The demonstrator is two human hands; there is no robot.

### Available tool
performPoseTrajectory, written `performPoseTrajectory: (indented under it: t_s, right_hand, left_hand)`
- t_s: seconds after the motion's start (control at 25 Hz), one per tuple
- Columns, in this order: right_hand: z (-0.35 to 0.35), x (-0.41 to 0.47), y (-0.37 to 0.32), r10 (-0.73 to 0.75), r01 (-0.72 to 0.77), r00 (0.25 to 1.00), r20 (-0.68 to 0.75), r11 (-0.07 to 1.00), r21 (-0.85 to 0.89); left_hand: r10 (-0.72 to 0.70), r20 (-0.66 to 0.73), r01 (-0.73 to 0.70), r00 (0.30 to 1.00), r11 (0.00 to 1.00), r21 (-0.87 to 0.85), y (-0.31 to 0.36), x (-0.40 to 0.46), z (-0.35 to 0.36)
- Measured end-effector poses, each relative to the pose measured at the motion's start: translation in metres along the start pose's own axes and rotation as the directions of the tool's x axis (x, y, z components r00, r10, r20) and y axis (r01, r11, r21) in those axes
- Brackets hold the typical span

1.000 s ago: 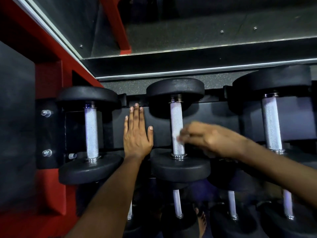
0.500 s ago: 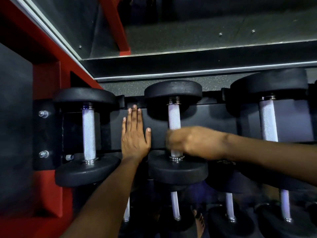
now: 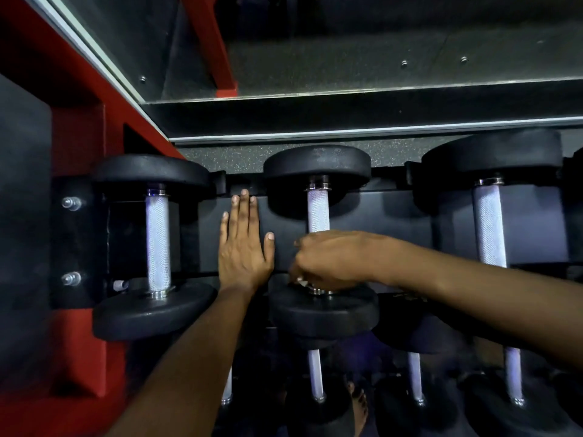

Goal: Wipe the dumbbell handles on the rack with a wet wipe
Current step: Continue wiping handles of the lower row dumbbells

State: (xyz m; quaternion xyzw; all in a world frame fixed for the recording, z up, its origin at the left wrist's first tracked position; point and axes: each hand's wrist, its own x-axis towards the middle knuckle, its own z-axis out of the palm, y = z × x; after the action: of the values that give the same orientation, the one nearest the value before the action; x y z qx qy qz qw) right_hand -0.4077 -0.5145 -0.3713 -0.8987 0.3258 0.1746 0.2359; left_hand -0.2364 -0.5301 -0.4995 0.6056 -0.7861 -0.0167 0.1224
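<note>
Fingers of the right hand (image 3: 328, 260) curl around the near end of the middle dumbbell's handle (image 3: 318, 211), a scrap of white wet wipe (image 3: 302, 281) showing under them just above the near weight plate (image 3: 323, 310). The left hand (image 3: 243, 244) lies flat, fingers straight and together, pressed on the dark rack panel (image 3: 394, 222) between the left dumbbell (image 3: 157, 244) and the middle one. All three top-row dumbbells sit across the rack with handles running near to far; the right dumbbell (image 3: 489, 225) stands well apart from both hands.

The knurled steel handle looks stiff and grippy, likely to drag at a thin, soft wipe and snag or tear it. The dumbbell itself appears heavy enough to stay put, so the sensible hold is on the wipe wrapped around the bar, not on the weights. More handles show dimly on a lower row.
</note>
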Motion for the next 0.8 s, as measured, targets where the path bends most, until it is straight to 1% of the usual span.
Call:
performPoseTrajectory:
  t_s: [0.08,0.12,0.16,0.2,0.24,0.28,0.32,0.36,0.4,0.44,0.48,0.52,0.6,0.64,0.68,0.72,0.76,0.8]
  right_hand:
    - [0.011,-0.031,0.007,0.000,0.031,0.994,-0.108,0.959,0.281]
    - [0.015,-0.047,0.007,0.044,0.016,0.989,-0.143,0.918,0.396]
    - [0.022,-0.060,0.006,0.131,-0.039,0.979,-0.158,0.875,0.482]
    - [0.030,-0.067,0.008,0.284,-0.147,0.941,-0.186,0.833,0.533]
    - [0.037,-0.066,0.011,0.486,-0.305,0.847,-0.215,0.775,0.554]
    - [0.042,-0.059,0.013,0.664,-0.424,0.726,-0.181,0.639,0.642]
    - [0.049,-0.047,0.014,0.753,-0.409,0.655,-0.062,0.422,0.809]
    - [0.053,-0.034,0.012,0.713,-0.267,0.695,0.096,0.132,0.954]
    - [0.054,-0.023,0.008,0.580,-0.152,0.785,0.218,-0.161,0.975]
    - [0.058,-0.019,0.008,0.480,-0.093,0.838,0.258,-0.341,0.935]
    - [0.061,-0.022,0.011,0.415,-0.058,0.874,0.253,-0.427,0.902]
    - [0.062,-0.026,0.014,0.395,-0.051,0.885,0.246,-0.444,0.895]
    - [0.064,-0.031,0.019,0.402,-0.051,0.891,0.213,-0.377,0.925]
    - [0.064,-0.030,0.020,0.368,-0.030,0.910,0.189,-0.398,0.917]
    - [0.063,-0.028,0.019,0.333,-0.011,0.926,0.178,-0.447,0.894]
    - [0.062,-0.026,0.017,0.318,-0.014,0.930,0.185,-0.470,0.882]
    - [0.062,-0.025,0.015,0.328,-0.037,0.925,0.193,-0.428,0.903]
    - [0.063,-0.027,0.015,0.352,-0.081,0.913,0.205,-0.335,0.939]
  left_hand:
    - [-0.003,0.015,0.003,1.000,1.000,-0.006,0.000,-0.002,-0.001]
    - [-0.005,0.016,0.005,1.000,1.000,-0.011,0.001,-0.002,-0.002]
    - [-0.008,0.014,0.008,1.000,1.000,-0.015,0.001,-0.002,-0.002]
    - [-0.008,0.015,0.009,1.000,1.000,-0.017,0.001,-0.002,-0.002]
    - [-0.007,0.017,0.007,1.000,1.000,-0.017,0.001,-0.002,-0.002]
    - [-0.005,0.018,0.005,1.000,1.000,-0.015,0.001,-0.003,-0.002]
    - [-0.003,0.017,0.003,1.000,1.000,-0.010,0.001,-0.003,-0.002]
    - [-0.002,0.013,0.002,1.000,1.000,-0.006,0.001,-0.003,-0.002]
    - [-0.002,0.009,0.002,1.000,1.000,-0.003,0.001,-0.003,-0.002]
    - [-0.003,0.006,0.003,1.000,1.000,-0.002,0.001,-0.003,-0.003]
    - [-0.003,0.007,0.003,1.000,1.000,-0.001,0.001,-0.003,-0.003]
    - [-0.002,0.011,0.002,1.000,1.000,-0.002,0.001,-0.003,-0.003]
    - [-0.005,0.007,0.005,1.000,1.000,-0.003,0.002,-0.002,-0.003]
    - [-0.008,0.006,0.008,1.000,1.000,-0.001,0.002,-0.001,-0.003]
    - [-0.009,0.008,0.009,1.000,1.000,-0.001,0.002,-0.002,-0.003]
    - [-0.007,0.010,0.007,1.000,1.000,0.000,0.002,-0.002,-0.004]
    - [-0.005,0.013,0.005,1.000,1.000,0.001,0.002,-0.003,-0.004]
    - [-0.005,0.017,0.005,1.000,1.000,0.003,0.002,-0.002,-0.004]
